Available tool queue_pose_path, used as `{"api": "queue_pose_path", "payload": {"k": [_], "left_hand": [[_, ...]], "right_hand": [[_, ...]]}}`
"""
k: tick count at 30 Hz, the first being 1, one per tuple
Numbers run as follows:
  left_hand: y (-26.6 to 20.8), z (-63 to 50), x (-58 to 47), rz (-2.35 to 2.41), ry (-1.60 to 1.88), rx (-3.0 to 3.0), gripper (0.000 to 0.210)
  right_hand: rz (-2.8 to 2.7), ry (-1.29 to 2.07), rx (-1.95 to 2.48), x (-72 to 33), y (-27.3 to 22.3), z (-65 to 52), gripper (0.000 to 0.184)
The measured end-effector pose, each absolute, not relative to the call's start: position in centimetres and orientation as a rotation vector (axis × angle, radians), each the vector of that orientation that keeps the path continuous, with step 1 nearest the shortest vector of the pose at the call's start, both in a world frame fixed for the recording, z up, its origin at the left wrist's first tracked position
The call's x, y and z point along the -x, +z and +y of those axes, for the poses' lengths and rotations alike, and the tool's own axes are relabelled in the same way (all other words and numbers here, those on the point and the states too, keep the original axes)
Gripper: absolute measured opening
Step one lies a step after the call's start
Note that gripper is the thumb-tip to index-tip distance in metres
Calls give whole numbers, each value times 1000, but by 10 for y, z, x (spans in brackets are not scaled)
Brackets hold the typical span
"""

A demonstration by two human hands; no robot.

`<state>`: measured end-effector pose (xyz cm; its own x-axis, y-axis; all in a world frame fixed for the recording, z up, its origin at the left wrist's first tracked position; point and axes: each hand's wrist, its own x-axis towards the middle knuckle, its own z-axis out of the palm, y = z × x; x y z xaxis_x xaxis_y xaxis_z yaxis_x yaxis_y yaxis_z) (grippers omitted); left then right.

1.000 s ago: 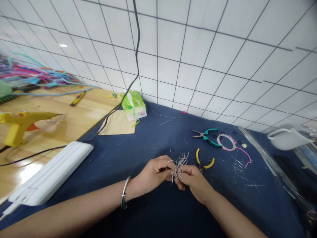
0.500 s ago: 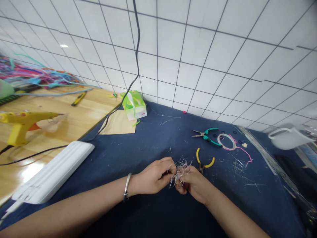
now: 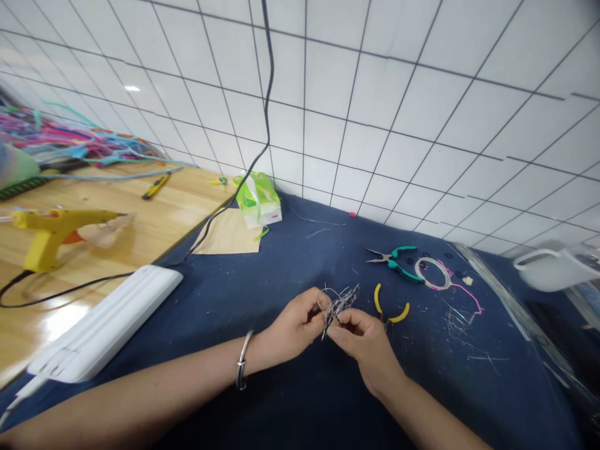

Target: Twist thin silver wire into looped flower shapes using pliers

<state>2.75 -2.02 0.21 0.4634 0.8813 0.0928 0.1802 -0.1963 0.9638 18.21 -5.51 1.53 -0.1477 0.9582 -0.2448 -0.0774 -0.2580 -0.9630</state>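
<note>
- Turned since the earlier frame: the wire bundle (image 3: 341, 304), which showed loosely splayed over the right fingers, now looks narrower and slanted; the right hand (image 3: 368, 340) has its thumb and index finger uppermost at the bundle.
- That right hand pinches the lower right side of the bundle, thumb and index finger nearly together; the other fingers curl beneath, partly hidden.
- From the opposite side, the left hand (image 3: 293, 328) grips the bundle's left edge between thumb and bent fingers, almost closed; which strands it has cannot be told.
- So the bundle sits directly between both hands, touching each, neither clearly nearer. Its long axis runs from a lower tip beside the right thumb up and rightward, loose ends pointing away from the body.
- Just beyond the right hand, yellow-handled pliers (image 3: 381, 311) lie on the blue-covered counter (image 3: 281, 256), handles spread, much nearer that hand than the left.
- Farther out on the right are teal-handled pliers (image 3: 392, 263), a pale ring (image 3: 438, 287) with pink cord (image 3: 471, 295) beside it, and wire scraps (image 3: 457, 322).
- Out to the left lie a white power bank-like block (image 3: 107, 325) and a yellow glue gun (image 3: 51, 231).
</note>
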Motion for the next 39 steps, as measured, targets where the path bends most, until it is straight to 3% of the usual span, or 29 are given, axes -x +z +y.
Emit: {"api": "queue_pose_path", "payload": {"k": [9,16,22,28,39], "left_hand": [[4,-22,-29,920,1023,-1739,16],[1,-21,-29,953,953,-1617,14],[1,-22,-33,980,910,-1501,10],[-3,-27,-34,952,832,-1305,7],[7,-29,-35,886,797,-1067,9]], "right_hand": [[-1160,1202,1297,-177,12,-59,6],[-1181,1442,1270,-185,14,-56,17],[-1452,1116,1346,-182,17,-54,4],[-1593,929,1363,-183,19,-53,4],[-1675,963,1380,-185,18,-52,7]]}}
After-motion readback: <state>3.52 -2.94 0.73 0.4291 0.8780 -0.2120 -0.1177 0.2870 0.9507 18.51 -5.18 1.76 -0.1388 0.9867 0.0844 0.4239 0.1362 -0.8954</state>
